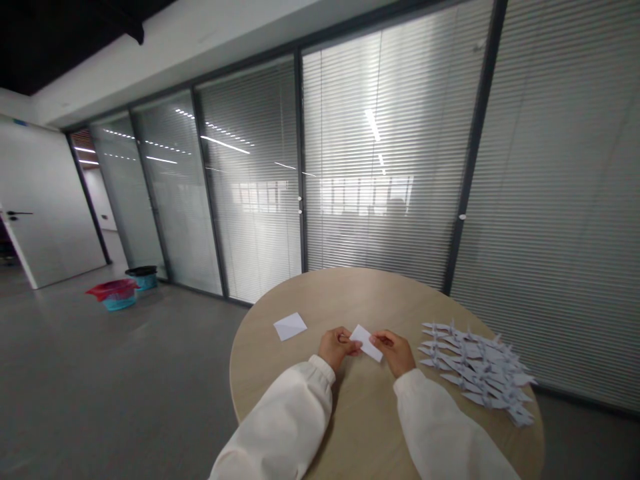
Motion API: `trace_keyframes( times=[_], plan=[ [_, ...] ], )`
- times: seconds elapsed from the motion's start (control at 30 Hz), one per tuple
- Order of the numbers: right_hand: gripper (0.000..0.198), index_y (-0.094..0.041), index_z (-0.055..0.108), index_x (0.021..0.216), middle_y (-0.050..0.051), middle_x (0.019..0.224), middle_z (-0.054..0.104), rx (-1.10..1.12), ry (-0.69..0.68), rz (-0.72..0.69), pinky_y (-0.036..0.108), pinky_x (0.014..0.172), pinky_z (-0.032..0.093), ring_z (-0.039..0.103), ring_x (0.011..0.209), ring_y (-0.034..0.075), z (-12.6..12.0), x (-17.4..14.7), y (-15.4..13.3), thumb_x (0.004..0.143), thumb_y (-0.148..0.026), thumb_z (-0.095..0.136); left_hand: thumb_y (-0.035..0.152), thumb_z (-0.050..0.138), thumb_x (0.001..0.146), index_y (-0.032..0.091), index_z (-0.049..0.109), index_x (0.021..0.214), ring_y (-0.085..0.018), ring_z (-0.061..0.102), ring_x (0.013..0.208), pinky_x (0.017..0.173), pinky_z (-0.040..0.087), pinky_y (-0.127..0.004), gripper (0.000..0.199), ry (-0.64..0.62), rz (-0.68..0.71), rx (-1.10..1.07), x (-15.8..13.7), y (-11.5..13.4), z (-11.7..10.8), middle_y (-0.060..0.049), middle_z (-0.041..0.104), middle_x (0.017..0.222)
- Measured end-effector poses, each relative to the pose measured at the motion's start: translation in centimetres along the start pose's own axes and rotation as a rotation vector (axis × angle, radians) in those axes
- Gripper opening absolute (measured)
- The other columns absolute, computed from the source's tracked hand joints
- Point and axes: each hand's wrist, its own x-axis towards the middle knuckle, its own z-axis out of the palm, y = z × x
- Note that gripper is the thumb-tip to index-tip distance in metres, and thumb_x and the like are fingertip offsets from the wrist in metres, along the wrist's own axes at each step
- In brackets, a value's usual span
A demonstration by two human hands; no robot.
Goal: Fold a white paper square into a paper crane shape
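Between both hands is a small folded sheet of white paper (367, 343), held above the middle of the round table. My left hand (338, 347) pinches its left edge between thumb and fingers. On the opposite side, my right hand (393, 350) grips the right edge the same way. A second piece of white paper (290, 326), with creases across it, lies flat on the table to the left of my left hand. To the right of my right hand, many folded paper cranes (477, 367) are grouped close together in rows.
The round wooden table (360, 287) stands near a glass partition (390, 147) with blinds. On the floor at the left are a blue bin with a red liner (117, 293) and another bin with a black liner (144, 276). A white door (50, 200) stands ajar beyond them.
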Motion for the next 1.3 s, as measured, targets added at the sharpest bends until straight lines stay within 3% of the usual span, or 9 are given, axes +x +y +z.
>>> trace_keyframes(
  times=[0.27, 0.93, 1.07, 1.2, 1.3],
  plan=[
    [0.039, -0.014, 0.064, 0.071, 0.007, 0.069, 0.066, 0.020, 0.013, 0.012, 0.029, 0.060, 0.046, 0.059, 0.063, 0.020, -0.2, 0.1, 0.3, 0.060, -0.050, 0.061, 0.034, 0.077, 0.044, 0.010, 0.054, 0.066, -0.011, 0.056, 0.048, 0.051, 0.047, -0.023, 0.040, 0.048, 0.049, -0.052, 0.8, -0.8, -0.5, -0.002, 0.061, 0.053],
    [0.041, -0.014, 0.064, 0.072, 0.007, 0.068, 0.066, 0.053, 0.007, 0.021, 0.029, 0.060, 0.047, 0.060, 0.064, 0.020, -0.1, 0.1, 0.2, 0.059, -0.053, 0.061, 0.034, 0.074, 0.048, 0.011, 0.053, 0.066, -0.010, 0.054, 0.046, 0.050, 0.046, -0.022, 0.036, 0.149, 0.100, -0.042, 0.5, 0.2, -0.6, 0.000, 0.057, 0.049],
    [0.038, -0.014, 0.064, 0.072, 0.007, 0.069, 0.066, 0.050, 0.004, 0.021, 0.029, 0.061, 0.047, 0.060, 0.064, 0.020, -0.1, 0.1, 0.0, 0.061, -0.051, 0.061, 0.035, 0.073, 0.049, 0.012, 0.051, 0.074, -0.011, 0.055, 0.046, 0.049, 0.046, -0.023, 0.041, 0.148, 0.132, -0.068, 0.3, 0.5, -0.4, 0.002, 0.055, 0.047],
    [0.041, -0.014, 0.064, 0.071, 0.007, 0.069, 0.066, 0.040, 0.026, 0.026, 0.029, 0.060, 0.047, 0.060, 0.064, 0.021, -0.1, 0.0, -0.3, 0.059, -0.053, 0.061, 0.035, 0.074, 0.048, 0.013, 0.052, 0.085, -0.012, 0.057, 0.051, 0.054, 0.048, -0.024, 0.049, 0.109, 0.088, -0.089, 0.2, 0.3, -0.2, 0.001, 0.059, 0.054],
    [0.042, -0.014, 0.064, 0.072, 0.007, 0.068, 0.066, 0.032, 0.022, 0.033, 0.029, 0.060, 0.046, 0.060, 0.064, 0.021, -0.1, 0.0, -0.4, 0.059, -0.054, 0.061, 0.036, 0.075, 0.046, 0.010, 0.058, 0.080, -0.015, 0.059, 0.058, 0.056, 0.048, -0.026, 0.046, -0.019, -0.008, -0.028, 0.2, -0.2, -0.2, -0.004, 0.062, 0.061]
  ],
)
